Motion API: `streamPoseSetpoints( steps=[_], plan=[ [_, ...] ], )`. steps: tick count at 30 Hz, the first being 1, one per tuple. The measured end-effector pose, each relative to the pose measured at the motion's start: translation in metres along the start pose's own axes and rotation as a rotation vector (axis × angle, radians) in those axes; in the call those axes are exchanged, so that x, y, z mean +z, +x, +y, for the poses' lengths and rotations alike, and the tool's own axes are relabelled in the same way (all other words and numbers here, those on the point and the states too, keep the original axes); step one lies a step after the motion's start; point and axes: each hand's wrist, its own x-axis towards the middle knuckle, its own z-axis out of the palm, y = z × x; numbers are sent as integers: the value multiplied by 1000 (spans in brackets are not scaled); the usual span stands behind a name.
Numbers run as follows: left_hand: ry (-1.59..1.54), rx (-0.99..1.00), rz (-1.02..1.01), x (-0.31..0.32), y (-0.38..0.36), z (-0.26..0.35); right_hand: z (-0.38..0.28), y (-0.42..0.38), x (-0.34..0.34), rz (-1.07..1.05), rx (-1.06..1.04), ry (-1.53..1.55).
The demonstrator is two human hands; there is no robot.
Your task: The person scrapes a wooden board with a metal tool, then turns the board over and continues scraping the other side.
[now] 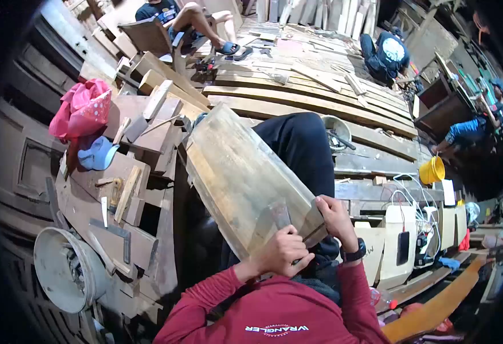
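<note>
Slip looks like the main risk from where I'm standing. Board [245, 172] sits on the lap, leaning against the raised knee [297, 143], no clamp visible; if it rocks, the flat blade [280, 214] could skate or dig a gouge. Right hand [336, 219] is near the tool too, so a sideways skid might nick its fingers. Left hand [286, 252] is curled closed around the tool's handle end, just over the board's near end. Right hand pinches the board's right edge, thumb on top; can't tell how its hidden fingers sit underneath.
</note>
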Motion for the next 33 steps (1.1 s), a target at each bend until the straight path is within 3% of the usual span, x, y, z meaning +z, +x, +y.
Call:
streamPoseSetpoints(
  steps=[3, 4, 7, 8, 11, 15, 17, 18, 19, 21, 24, 25, 27, 28, 29, 31, 33],
  plan=[
    [225, -60, 210, -8, -3, -71, -8, -7, 3, 86, -48, -136],
    [332, -170, 298, -15, 3, -76, -12, -11, 2, 86, -105, -246],
    [91, -135, 304, -17, 11, -36, -20, -19, 9, 238, -236, -590],
    [-4, -94, 206, -13, 7, -22, -21, -19, 12, 240, -265, -637],
    [-62, -38, 112, -13, 0, -19, -47, -16, 23, 171, -229, -656],
    [239, -164, 340, -42, -3, -71, -47, -14, 25, 163, -206, -671],
    [90, -129, 231, -36, -8, -46, -48, -9, 25, 159, -193, -692],
    [-20, -21, 190, -28, -6, -29, -45, -7, 27, 160, -193, -679],
    [-47, -15, 60, -19, -5, -12, -43, -10, 27, 155, -187, -669],
    [-23, 8, -14, -9, -6, -16, -44, -11, 26, 149, -170, -666],
    [159, -72, 226, -20, -7, -62, -43, -15, 24, 188, -218, -639],
    [260, -185, 277, -30, -3, -62, -47, -14, 21, 136, -184, -639],
    [183, -158, 282, -33, -9, -49, -43, -11, 23, 161, -200, -661],
    [41, -74, 234, -28, -12, -35, -44, -12, 23, 155, -198, -677],
    [-55, -118, 118, -25, -9, -10, -42, -12, 24, 166, -203, -673],
    [-55, -43, 75, -9, -17, -11, -40, -12, 26, 173, -216, -660],
    [80, -76, 190, -18, -22, -45, -41, -12, 24, 160, -219, -657]
  ],
)
